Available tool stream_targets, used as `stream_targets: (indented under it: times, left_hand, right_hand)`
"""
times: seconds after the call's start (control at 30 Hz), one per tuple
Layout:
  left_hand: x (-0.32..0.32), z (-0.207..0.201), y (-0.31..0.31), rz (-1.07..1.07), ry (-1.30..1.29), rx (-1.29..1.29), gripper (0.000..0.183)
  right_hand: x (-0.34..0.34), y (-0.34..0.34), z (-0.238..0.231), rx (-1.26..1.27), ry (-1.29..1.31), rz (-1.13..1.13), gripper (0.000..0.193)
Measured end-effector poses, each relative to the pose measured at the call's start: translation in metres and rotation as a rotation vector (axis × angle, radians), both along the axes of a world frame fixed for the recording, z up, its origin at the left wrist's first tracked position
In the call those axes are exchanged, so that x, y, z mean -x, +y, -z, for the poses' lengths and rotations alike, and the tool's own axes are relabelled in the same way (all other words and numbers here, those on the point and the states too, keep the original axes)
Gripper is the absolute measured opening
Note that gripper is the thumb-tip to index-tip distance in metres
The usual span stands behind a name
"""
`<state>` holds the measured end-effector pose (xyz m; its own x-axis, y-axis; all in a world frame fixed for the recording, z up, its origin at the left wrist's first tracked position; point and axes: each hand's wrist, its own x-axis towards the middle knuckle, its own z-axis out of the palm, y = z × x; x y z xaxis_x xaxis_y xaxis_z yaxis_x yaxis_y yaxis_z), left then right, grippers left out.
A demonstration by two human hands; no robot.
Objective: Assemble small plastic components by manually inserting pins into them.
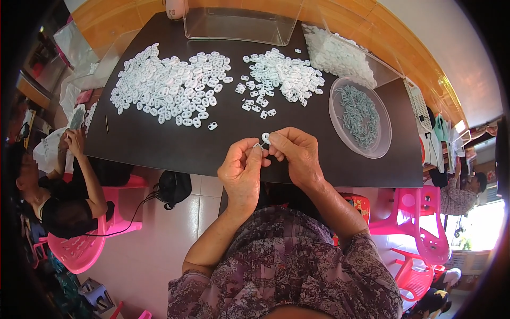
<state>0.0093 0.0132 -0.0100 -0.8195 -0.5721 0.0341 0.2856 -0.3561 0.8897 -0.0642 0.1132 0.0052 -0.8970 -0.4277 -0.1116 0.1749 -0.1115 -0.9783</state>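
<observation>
Just past the near table edge, my two hands meet fingertip to fingertip. My right hand (pixel 298 151) pinches a small white oval plastic piece with holes (pixel 266 138) between thumb and fingers. Close beside it, my left hand (pixel 240 169) is closed on a second small white piece (pixel 257 145), mostly covered by the thumb. Whether the two pieces touch is too small to tell. Beyond my left hand spreads a big pile of white two-holed oval pieces (pixel 170 87). A pile of smaller white pieces (pixel 287 74) lies beyond my right hand.
A round clear tray (pixel 383 139) of grey-green short strands stands at right. Behind it lies a clear bag of white pieces (pixel 340 56). A clear bin (pixel 239 29) sits at the far edge. Another person (pixel 79 175) works at left, by a pink chair (pixel 77 250). Pink chairs (pixel 409 212) stand right.
</observation>
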Motion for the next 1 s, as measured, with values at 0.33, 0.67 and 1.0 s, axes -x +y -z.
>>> stream_targets:
  times: [0.33, 0.67, 1.0]
  left_hand:
    - [0.0, 0.005, -0.002, -0.018, -0.001, 0.114, 0.014]
    - [0.001, 0.007, -0.005, 0.016, 0.056, 0.11, 0.021]
    - [0.004, 0.009, -0.012, 0.138, 0.056, 0.037, 0.025]
  right_hand:
    - [-0.008, -0.005, -0.005, -0.034, 0.132, -0.001, 0.017]
    - [0.0, -0.004, -0.005, -0.093, 0.168, -0.101, 0.012]
    - [0.01, 0.001, -0.007, -0.098, 0.217, -0.232, 0.012]
